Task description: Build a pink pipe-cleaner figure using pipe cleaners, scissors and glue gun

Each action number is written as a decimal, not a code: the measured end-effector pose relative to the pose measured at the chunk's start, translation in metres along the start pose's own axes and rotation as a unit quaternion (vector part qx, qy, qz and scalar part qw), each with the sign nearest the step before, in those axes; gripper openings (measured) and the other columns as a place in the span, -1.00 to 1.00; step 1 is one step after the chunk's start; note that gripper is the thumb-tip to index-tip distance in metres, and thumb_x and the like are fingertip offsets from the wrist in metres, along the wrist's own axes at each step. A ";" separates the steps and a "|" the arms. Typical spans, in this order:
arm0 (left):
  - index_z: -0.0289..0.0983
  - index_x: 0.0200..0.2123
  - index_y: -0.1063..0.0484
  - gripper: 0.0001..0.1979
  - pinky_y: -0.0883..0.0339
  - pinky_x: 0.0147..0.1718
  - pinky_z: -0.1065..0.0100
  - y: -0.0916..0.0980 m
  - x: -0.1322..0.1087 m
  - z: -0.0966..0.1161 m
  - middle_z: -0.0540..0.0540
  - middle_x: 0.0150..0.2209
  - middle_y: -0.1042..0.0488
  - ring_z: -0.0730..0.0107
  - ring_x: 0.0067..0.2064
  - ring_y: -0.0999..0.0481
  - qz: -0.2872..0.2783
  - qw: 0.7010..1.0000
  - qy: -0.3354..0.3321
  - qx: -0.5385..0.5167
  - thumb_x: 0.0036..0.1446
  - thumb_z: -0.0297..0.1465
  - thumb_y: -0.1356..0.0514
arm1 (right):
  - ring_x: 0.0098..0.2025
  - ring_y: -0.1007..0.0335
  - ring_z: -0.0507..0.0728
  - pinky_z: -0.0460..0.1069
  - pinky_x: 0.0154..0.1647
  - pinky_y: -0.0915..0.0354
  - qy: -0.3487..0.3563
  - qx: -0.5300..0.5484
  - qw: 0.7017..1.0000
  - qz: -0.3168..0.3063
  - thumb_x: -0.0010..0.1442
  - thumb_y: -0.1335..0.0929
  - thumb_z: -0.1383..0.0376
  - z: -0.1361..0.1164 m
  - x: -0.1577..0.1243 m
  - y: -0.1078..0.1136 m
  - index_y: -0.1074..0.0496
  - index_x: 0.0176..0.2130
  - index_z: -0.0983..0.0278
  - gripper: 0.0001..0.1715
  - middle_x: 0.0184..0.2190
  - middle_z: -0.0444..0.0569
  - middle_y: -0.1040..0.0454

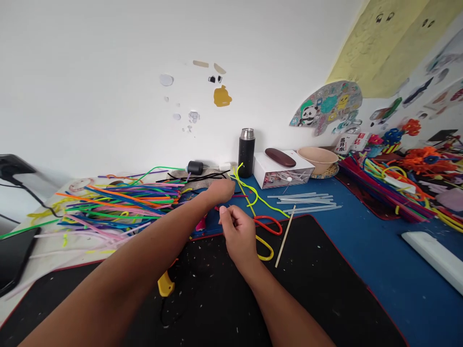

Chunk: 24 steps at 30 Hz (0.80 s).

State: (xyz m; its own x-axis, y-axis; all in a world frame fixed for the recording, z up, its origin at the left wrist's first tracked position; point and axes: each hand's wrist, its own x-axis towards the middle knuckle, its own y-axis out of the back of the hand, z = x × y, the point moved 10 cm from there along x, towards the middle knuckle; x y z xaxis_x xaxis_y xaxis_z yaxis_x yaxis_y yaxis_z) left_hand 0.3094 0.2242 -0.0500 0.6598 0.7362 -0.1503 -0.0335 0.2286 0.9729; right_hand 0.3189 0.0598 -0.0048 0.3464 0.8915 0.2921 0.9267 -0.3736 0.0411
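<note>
My left hand [221,191] reaches over the back edge of the black mat, curled into a fist with its fingertips turned away from view. Just in front of it, my right hand [239,237] is closed, thumb pressed against the curled fingers. Whatever either hand grips is too small or hidden to name. A bright yellow-green pipe cleaner [256,190] lies bent to the right of my left hand. Beside my right hand are a red loop [268,225] and a yellow loop [265,249] that look like scissor handles. A small pink object [201,223] shows between the arms.
Many coloured pipe cleaners [119,205] are heaped on the left. A wooden stick [285,238] and a yellow cutter [166,284] lie on the black mat [217,299]. Behind stand a black thermos [246,153], a white box [284,168] and a beige bowl [318,159]. Translucent sticks [307,200] lie rightward.
</note>
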 end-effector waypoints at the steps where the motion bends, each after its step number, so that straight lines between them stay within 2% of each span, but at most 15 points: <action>1: -0.25 0.24 -0.47 -0.58 -0.58 0.05 -0.04 0.006 -0.002 0.002 -0.23 0.21 -0.51 0.07 0.10 -0.60 0.015 1.000 -0.003 -0.007 0.41 -0.23 -0.31 | -0.52 -0.03 0.04 -0.03 -0.46 -0.04 -0.001 -0.002 1.000 0.001 0.41 -0.32 0.03 0.001 0.000 0.000 -0.28 -0.50 0.18 -0.50 -0.61 -0.26 -0.12; 4: -0.26 0.22 -0.47 -0.60 -0.58 0.04 -0.03 0.038 -0.014 0.004 -0.23 0.19 -0.53 0.07 0.09 -0.61 0.086 0.996 -0.008 -0.035 0.41 -0.23 -0.31 | -0.54 -0.03 0.04 -0.04 -0.48 -0.04 -0.014 0.006 1.000 0.002 0.41 -0.33 0.00 0.007 0.001 0.001 -0.30 -0.50 0.18 -0.49 -0.62 -0.26 -0.13; 6: -0.34 0.10 -0.50 -0.76 -0.50 0.07 0.01 0.066 -0.031 0.001 -0.25 -0.03 -0.63 0.06 0.04 -0.62 0.147 0.987 -0.010 -0.060 0.50 -0.37 -0.14 | -0.57 -0.01 0.03 -0.04 -0.52 -0.02 -0.030 0.029 0.999 -0.001 0.41 -0.34 -0.05 0.014 0.001 0.000 -0.31 -0.49 0.18 -0.47 -0.64 -0.27 -0.12; 7: -0.33 0.08 -0.47 -0.77 -0.48 0.05 0.06 0.080 -0.044 -0.001 -0.23 -0.10 -0.64 0.09 0.00 -0.63 0.176 0.981 -0.010 -0.076 0.52 -0.40 -0.07 | -0.58 0.00 0.02 -0.05 -0.54 -0.01 -0.042 0.046 0.998 -0.003 0.40 -0.35 -0.08 0.018 0.001 -0.001 -0.31 -0.48 0.18 -0.45 -0.65 -0.28 -0.11; 10: -0.25 0.07 -0.37 -0.79 -0.44 -0.11 0.24 0.112 -0.098 -0.012 -0.10 -0.21 -0.61 0.27 -0.18 -0.60 0.250 0.958 -0.017 -0.139 0.53 -0.40 0.02 | -0.63 0.06 -0.01 -0.07 -0.61 0.06 -0.089 0.115 0.989 -0.007 0.32 -0.41 -0.20 0.028 -0.001 -0.004 -0.32 -0.47 0.18 -0.39 -0.68 -0.32 -0.05; 11: -0.22 -0.01 -0.38 -0.85 -0.41 -0.19 0.28 0.121 -0.122 -0.015 -0.04 -0.29 -0.57 0.31 -0.26 -0.56 0.284 0.933 -0.039 -0.218 0.50 -0.38 -0.03 | -0.65 0.08 -0.02 -0.08 -0.63 0.08 -0.106 0.138 0.985 -0.007 0.28 -0.43 -0.23 0.030 -0.002 -0.005 -0.31 -0.48 0.18 -0.37 -0.69 -0.34 -0.04; 12: -0.20 -0.07 -0.37 -0.89 -0.37 -0.25 0.32 0.123 -0.144 -0.018 0.00 -0.34 -0.53 0.34 -0.32 -0.51 0.293 0.909 -0.062 -0.292 0.48 -0.36 -0.06 | -0.66 0.09 -0.03 -0.09 -0.65 0.10 -0.121 0.158 0.980 -0.005 0.25 -0.45 -0.25 0.031 -0.003 -0.006 -0.31 -0.48 0.18 -0.35 -0.70 -0.34 -0.04; 13: -0.18 -0.14 -0.36 -0.89 -0.34 -0.32 0.35 0.120 -0.164 -0.020 0.04 -0.39 -0.48 0.38 -0.38 -0.46 0.280 0.892 -0.074 -0.347 0.46 -0.32 -0.08 | -0.67 0.10 -0.04 -0.10 -0.66 0.11 -0.133 0.173 0.976 -0.005 0.24 -0.46 -0.25 0.031 -0.004 -0.007 -0.31 -0.48 0.18 -0.35 -0.71 -0.35 -0.05; 15: -0.18 -0.21 -0.38 -0.85 -0.28 -0.41 0.39 0.099 -0.195 -0.022 0.05 -0.42 -0.45 0.40 -0.43 -0.40 0.219 0.880 -0.069 -0.417 0.44 -0.27 -0.13 | -0.67 0.07 -0.06 -0.11 -0.67 0.10 -0.137 0.187 0.973 -0.008 0.24 -0.48 -0.23 0.025 -0.007 -0.008 -0.35 -0.45 0.20 -0.37 -0.71 -0.34 -0.10; 18: -0.18 -0.24 -0.45 -0.80 -0.23 -0.48 0.41 0.066 -0.228 -0.032 0.04 -0.45 -0.44 0.41 -0.47 -0.34 0.180 0.866 -0.015 -0.467 0.39 -0.19 -0.21 | -0.67 0.00 -0.06 -0.12 -0.67 0.05 -0.123 0.169 0.976 -0.055 0.27 -0.49 -0.18 0.013 -0.013 -0.020 -0.47 -0.34 0.24 -0.44 -0.69 -0.32 -0.19; 20: -0.18 -0.24 -0.47 -0.78 -0.29 -0.45 0.40 0.047 -0.240 -0.038 0.01 -0.45 -0.49 0.38 -0.45 -0.41 0.170 0.857 0.010 -0.486 0.36 -0.17 -0.23 | -0.68 -0.04 -0.05 -0.12 -0.67 0.03 -0.123 0.152 0.976 -0.095 0.27 -0.49 -0.16 0.009 -0.019 -0.031 -0.51 -0.27 0.26 -0.46 -0.68 -0.31 -0.24; 24: -0.19 -0.25 -0.49 -0.76 -0.32 -0.40 0.39 0.024 -0.252 -0.050 0.00 -0.44 -0.51 0.33 -0.40 -0.47 0.184 0.844 0.043 -0.502 0.34 -0.14 -0.24 | -0.70 -0.08 -0.05 -0.12 -0.68 0.00 -0.135 0.138 0.969 -0.154 0.26 -0.50 -0.13 0.011 -0.031 -0.051 -0.54 -0.17 0.27 -0.48 -0.66 -0.29 -0.30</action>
State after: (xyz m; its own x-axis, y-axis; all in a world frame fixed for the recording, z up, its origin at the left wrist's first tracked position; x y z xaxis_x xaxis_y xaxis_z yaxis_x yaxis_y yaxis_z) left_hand 0.1046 0.0762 0.0029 0.4108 0.9087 0.0743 -0.8717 0.3676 0.3241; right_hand 0.2623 0.0542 -0.0261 0.0373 0.9983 0.0441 0.9831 -0.0288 -0.1808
